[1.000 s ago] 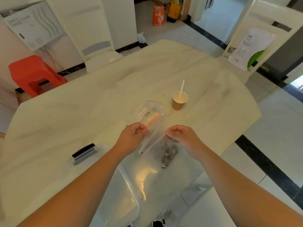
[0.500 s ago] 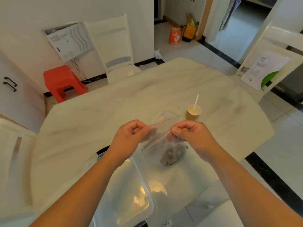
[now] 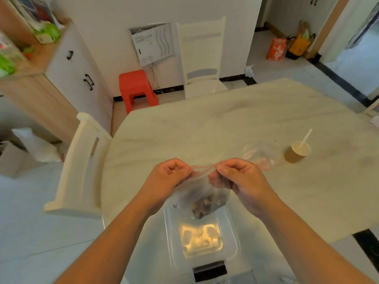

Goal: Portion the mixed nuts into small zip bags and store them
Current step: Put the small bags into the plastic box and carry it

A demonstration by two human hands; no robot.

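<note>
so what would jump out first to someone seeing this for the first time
Both hands meet in the middle of the view: the left hand and right hand pinch the red-lined top of a clear zip bag with mixed nuts at its bottom. It hangs above a clear plastic container at the near edge of the pale marble table. Next the eye goes to the paper cup at the right and the red stool by the far wall.

Marble table [image 3: 205, 128] bears a paper cup [image 3: 295, 153], clear container [image 3: 202, 238], spare bags [image 3: 258, 155].

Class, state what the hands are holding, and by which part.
Both hands, left and right, pinch the zip bag of nuts at its red-lined top edge.
</note>
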